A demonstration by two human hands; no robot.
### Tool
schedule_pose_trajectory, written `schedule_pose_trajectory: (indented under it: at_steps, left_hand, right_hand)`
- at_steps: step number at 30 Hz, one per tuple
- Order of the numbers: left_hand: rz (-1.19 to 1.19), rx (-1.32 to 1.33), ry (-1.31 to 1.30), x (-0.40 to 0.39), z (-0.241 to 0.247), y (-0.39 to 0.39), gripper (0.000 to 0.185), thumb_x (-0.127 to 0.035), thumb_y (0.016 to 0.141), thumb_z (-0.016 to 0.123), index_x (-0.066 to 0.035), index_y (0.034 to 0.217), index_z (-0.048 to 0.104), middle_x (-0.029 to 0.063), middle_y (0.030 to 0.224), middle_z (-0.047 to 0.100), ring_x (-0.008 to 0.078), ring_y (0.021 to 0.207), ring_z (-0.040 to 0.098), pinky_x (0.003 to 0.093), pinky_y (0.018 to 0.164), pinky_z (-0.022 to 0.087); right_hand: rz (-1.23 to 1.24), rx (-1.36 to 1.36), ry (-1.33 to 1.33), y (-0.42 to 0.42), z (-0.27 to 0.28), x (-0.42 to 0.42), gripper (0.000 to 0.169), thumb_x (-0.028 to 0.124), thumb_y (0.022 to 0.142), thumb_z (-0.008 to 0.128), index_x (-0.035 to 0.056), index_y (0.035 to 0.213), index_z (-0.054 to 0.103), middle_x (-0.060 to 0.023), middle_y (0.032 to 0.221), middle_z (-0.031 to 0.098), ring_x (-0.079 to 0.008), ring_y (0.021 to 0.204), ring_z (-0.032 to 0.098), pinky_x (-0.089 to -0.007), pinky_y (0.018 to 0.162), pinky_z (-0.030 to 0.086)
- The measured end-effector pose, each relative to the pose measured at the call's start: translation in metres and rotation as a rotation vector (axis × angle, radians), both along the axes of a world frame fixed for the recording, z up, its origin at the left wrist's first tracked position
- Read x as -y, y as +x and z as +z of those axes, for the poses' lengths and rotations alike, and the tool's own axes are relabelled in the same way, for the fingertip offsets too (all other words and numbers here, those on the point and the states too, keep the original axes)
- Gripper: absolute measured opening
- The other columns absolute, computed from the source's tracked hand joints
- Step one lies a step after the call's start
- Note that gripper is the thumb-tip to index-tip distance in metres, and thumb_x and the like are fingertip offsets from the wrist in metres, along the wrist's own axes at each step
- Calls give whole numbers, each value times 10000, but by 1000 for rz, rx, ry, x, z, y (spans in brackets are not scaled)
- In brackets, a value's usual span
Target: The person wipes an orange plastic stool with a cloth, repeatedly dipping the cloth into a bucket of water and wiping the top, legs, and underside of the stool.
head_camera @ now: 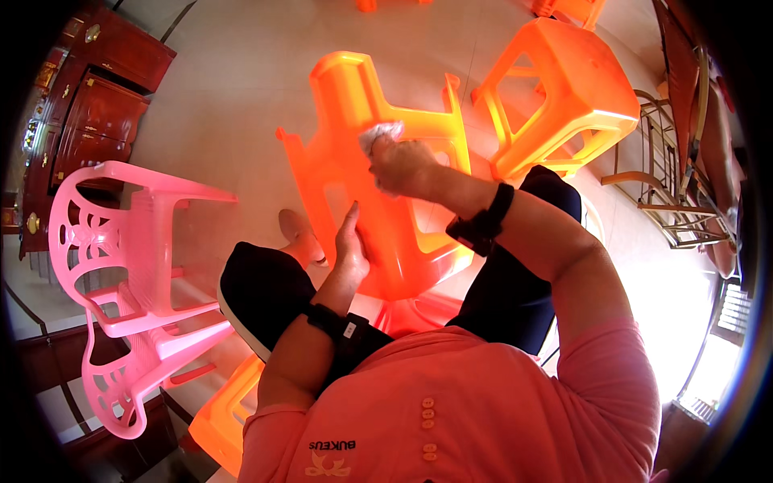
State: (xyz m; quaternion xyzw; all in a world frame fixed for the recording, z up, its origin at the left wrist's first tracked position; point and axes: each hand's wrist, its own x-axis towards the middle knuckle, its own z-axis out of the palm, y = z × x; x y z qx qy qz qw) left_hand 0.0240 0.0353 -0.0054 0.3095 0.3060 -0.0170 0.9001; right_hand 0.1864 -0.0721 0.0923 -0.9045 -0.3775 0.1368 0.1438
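Note:
An orange plastic stool [386, 241] lies tipped over between my knees, its legs pointing away from me and to the sides. My right hand [401, 169] is closed around a crumpled whitish cloth [381, 134], held at the stool's far leg panel. On the stool's near left side rests my left hand [351, 250], its thumb along the plastic and its other fingers hidden at the opening in the panel. Both wrists wear black straps with small devices. Beneath the near end of the tipped stool, part of a red plastic seat [416, 315] shows.
Another orange stool [561, 90] stands upright at the far right. Two pink plastic armchairs [151, 241] are at the left, with an orange stool [226, 416] near them. A dark red wooden cabinet [99, 121] stands far left. Metal-framed furniture [676, 181] is at the right.

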Motion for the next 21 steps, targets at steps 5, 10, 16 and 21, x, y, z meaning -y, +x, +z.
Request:
schedule_pose_trajectory:
  at_steps: [5,10,16,21]
  left_hand:
    - [46,-43,58,-6,17,10,575,-472,970,500,-79,1384,433,68,1381,499,236,1261,475,407,1040,394]
    - [40,-8,67,-4,15,10,572,-472,978,485,-80,1390,426,65,1391,487,234,1271,463,407,1047,385]
    - [5,-8,71,-11,8,9,569,-483,979,480,-88,1385,433,65,1368,507,232,1236,498,404,1017,418]
    - [17,-25,97,-9,12,8,566,-484,982,478,-85,1381,437,65,1352,522,235,1213,520,402,995,438]
  right_hand:
    - [8,194,354,9,-30,0,310,155,853,608,66,1124,486,-98,799,667,-321,737,668,-446,643,520]
    - [-64,370,433,28,-4,7,342,206,895,570,100,1207,480,-122,924,649,-308,727,663,-420,630,525]
    - [-432,123,-5,87,-106,13,466,160,891,499,77,1346,439,-143,1162,609,-343,923,661,-466,732,521]
    - [-695,-76,-1,113,-96,41,338,215,933,473,239,1255,571,-139,1242,574,-366,1080,610,-463,868,507]
